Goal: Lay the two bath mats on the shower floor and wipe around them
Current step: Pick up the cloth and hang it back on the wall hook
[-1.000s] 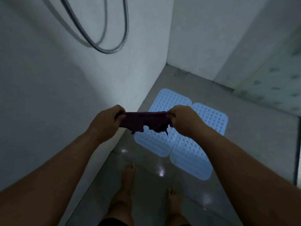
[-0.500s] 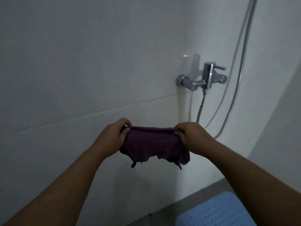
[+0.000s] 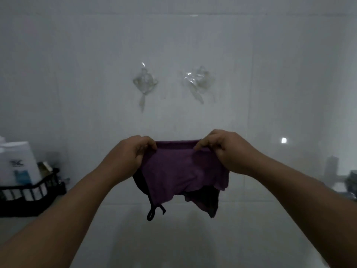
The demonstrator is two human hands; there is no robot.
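Note:
A purple cloth (image 3: 180, 171) hangs spread between both hands in front of a white tiled wall, with a dark loop dangling from its lower edge. My left hand (image 3: 133, 151) pinches its top left corner and my right hand (image 3: 222, 149) pinches its top right corner. Two clear adhesive wall hooks, the left hook (image 3: 144, 84) and the right hook (image 3: 199, 82), sit on the wall just above the cloth. The bath mats and the floor are out of view.
A black wire basket (image 3: 29, 192) is fixed to the wall at the left, holding a white bottle (image 3: 17, 163). Dim metal fittings (image 3: 345, 178) show at the right edge. White wall tiles (image 3: 77, 74) fill the rest of the view.
My view has swung up and left, from the floor with the two blue mats, past the shower tap, to the wall with the hooks. Both hands have raised the cloth and spread it wider.

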